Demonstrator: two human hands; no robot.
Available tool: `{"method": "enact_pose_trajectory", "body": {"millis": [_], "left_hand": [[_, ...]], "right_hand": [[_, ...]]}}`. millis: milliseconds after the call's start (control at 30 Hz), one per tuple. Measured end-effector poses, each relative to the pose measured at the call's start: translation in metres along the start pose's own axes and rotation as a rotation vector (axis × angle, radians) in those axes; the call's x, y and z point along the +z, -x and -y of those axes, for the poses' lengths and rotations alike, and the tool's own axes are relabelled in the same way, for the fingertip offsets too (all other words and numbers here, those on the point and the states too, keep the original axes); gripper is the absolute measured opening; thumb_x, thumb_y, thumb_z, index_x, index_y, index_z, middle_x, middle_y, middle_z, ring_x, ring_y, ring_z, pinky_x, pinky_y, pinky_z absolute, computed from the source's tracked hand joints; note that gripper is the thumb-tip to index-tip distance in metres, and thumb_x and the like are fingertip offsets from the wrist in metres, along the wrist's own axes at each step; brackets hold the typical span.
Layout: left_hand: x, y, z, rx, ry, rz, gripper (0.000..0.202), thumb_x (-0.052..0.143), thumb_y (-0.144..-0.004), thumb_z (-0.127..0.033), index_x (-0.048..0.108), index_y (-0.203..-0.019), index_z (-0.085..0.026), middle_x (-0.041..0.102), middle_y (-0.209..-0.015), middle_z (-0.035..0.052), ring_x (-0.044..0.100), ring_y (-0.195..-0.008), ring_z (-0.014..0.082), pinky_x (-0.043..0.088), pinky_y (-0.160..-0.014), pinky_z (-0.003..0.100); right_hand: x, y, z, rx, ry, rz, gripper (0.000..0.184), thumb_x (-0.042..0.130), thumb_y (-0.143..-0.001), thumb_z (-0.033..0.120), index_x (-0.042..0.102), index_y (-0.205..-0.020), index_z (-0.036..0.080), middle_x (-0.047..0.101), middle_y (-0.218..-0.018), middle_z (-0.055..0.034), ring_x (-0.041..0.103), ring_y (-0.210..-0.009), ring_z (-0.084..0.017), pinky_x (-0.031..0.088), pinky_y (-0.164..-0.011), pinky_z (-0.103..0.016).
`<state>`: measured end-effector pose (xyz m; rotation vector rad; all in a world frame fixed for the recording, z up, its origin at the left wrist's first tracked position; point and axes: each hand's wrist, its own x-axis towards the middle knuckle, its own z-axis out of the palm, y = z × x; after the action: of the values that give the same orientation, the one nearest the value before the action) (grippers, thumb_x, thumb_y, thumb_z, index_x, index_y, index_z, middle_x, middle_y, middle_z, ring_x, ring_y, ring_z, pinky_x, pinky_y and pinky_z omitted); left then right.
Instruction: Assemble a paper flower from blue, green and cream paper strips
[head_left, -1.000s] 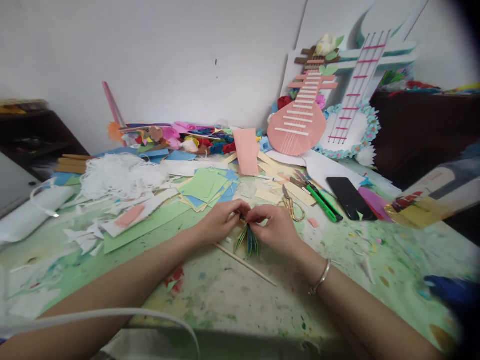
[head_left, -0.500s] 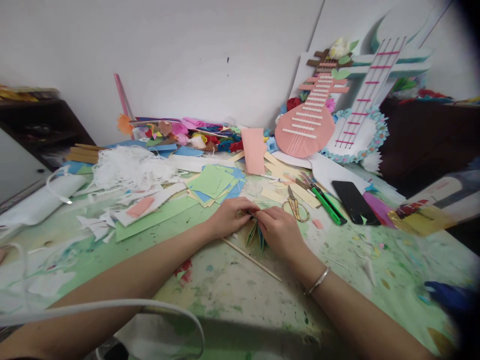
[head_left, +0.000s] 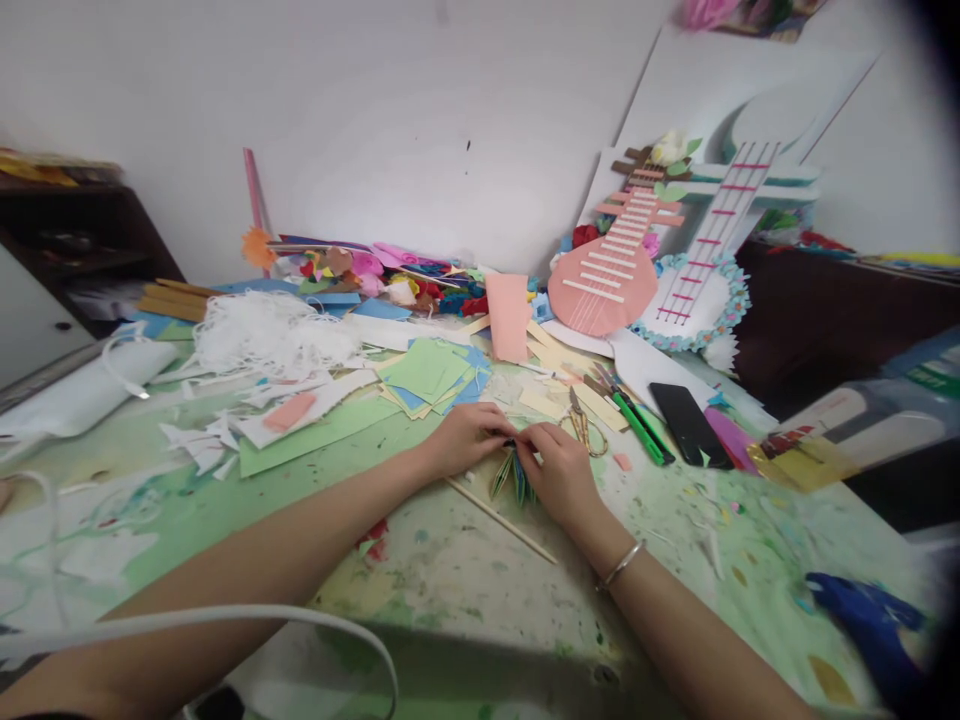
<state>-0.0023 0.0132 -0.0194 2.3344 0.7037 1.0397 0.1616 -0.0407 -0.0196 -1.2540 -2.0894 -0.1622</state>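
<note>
Folded paper [head_left: 519, 482] is pinched at its top by the left hand [head_left: 471, 440] and the right hand [head_left: 561, 468], set close together; the grip should be light, so the folds fanned beneath the hands are not crushed.

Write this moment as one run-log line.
left hand: at folded paper | right hand: pinching it | wooden stick: on tabletop | gold-handled scissors: beyond right hand

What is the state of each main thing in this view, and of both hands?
Folded paper: held, its folds spread
Left hand: closed, pinching that paper's top
Right hand: closed, pinching there too
Scissors: lying flat, blades seemingly closed
Phone: lying flat, screen dark
Wooden stick: lying loose
White strips: tangled heap
Coloured sheets: loosely stacked
Pink paper instrument: standing, tilted
</note>
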Motion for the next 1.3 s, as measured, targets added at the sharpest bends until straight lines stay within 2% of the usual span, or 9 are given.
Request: {"method": "enact_pose_trajectory", "body": {"millis": [233,400,500,700,933,1167,1300], "left_hand": [[-0.001,-0.001,0.001,0.024,-0.029,0.008,0.015,0.053,-0.071,-0.009,0.065,-0.075,-0.015,0.064,-0.077,0.0033,0.058,-0.073,0.0123,0.044,-0.071,0.023],[-0.003,0.0,0.001,0.035,-0.023,0.054,0.009,0.052,-0.067,-0.007,0.058,-0.066,-0.014,0.062,-0.075,0.0028,0.056,-0.072,0.0118,0.043,-0.072,0.023],[-0.003,-0.001,0.001,0.03,-0.016,0.086,0.011,0.051,-0.063,-0.005,0.05,-0.059,-0.014,0.061,-0.076,0.0028,0.055,-0.072,0.0116,0.043,-0.071,0.023],[-0.005,-0.001,-0.002,0.065,-0.076,0.154,0.013,0.046,-0.06,-0.002,0.045,-0.059,-0.015,0.058,-0.077,0.0034,0.053,-0.073,0.0123,0.042,-0.067,0.022],[-0.007,-0.002,-0.003,0.067,-0.078,0.161,0.014,0.044,-0.063,-0.002,0.045,-0.063,-0.016,0.06,-0.082,0.0038,0.055,-0.079,0.0127,0.042,-0.074,0.023],[-0.01,0.002,-0.009,0.201,-0.132,0.237,0.013,0.044,-0.075,-0.008,0.053,-0.069,-0.015,0.061,-0.093,0.0067,0.055,-0.087,0.0137,0.043,-0.078,0.024],[-0.01,0.003,-0.008,0.257,-0.185,0.259,0.015,0.044,-0.078,-0.009,0.057,-0.078,-0.016,0.062,-0.09,0.007,0.055,-0.091,0.0155,0.043,-0.081,0.026]], "right_hand": [[-0.01,-0.004,-0.009,0.075,-0.255,0.104,0.011,0.05,-0.077,0.013,0.058,-0.072,0.017,0.059,-0.07,-0.0028,0.053,-0.068,-0.014,0.041,-0.064,-0.025],[-0.01,-0.007,-0.018,0.216,-0.538,0.165,0.008,0.052,-0.069,0.01,0.054,-0.066,0.017,0.055,-0.083,-0.0045,0.053,-0.078,-0.015,0.043,-0.058,-0.022],[-0.008,-0.008,-0.02,0.296,-0.622,0.175,0.008,0.051,-0.066,0.01,0.052,-0.061,0.016,0.053,-0.081,-0.0035,0.052,-0.076,-0.014,0.043,-0.056,-0.021],[-0.003,-0.008,-0.019,0.315,-0.554,0.138,0.009,0.053,-0.061,0.008,0.052,-0.056,0.016,0.053,-0.074,-0.0011,0.049,-0.065,-0.011,0.037,-0.056,-0.022],[-0.001,-0.008,-0.024,0.375,-0.627,0.145,0.008,0.053,-0.062,0.01,0.053,-0.057,0.016,0.055,-0.073,-0.0013,0.051,-0.067,-0.013,0.039,-0.059,-0.024],[-0.006,-0.009,-0.025,0.33,-0.544,0.193,0.008,0.054,-0.062,0.009,0.054,-0.056,0.015,0.055,-0.069,-0.0006,0.049,-0.062,-0.011,0.038,-0.06,-0.024],[-0.006,-0.009,-0.024,0.313,-0.493,0.17,0.008,0.054,-0.061,0.009,0.054,-0.056,0.016,0.053,-0.065,0.0005,0.048,-0.06,-0.011,0.036,-0.057,-0.023]]}}
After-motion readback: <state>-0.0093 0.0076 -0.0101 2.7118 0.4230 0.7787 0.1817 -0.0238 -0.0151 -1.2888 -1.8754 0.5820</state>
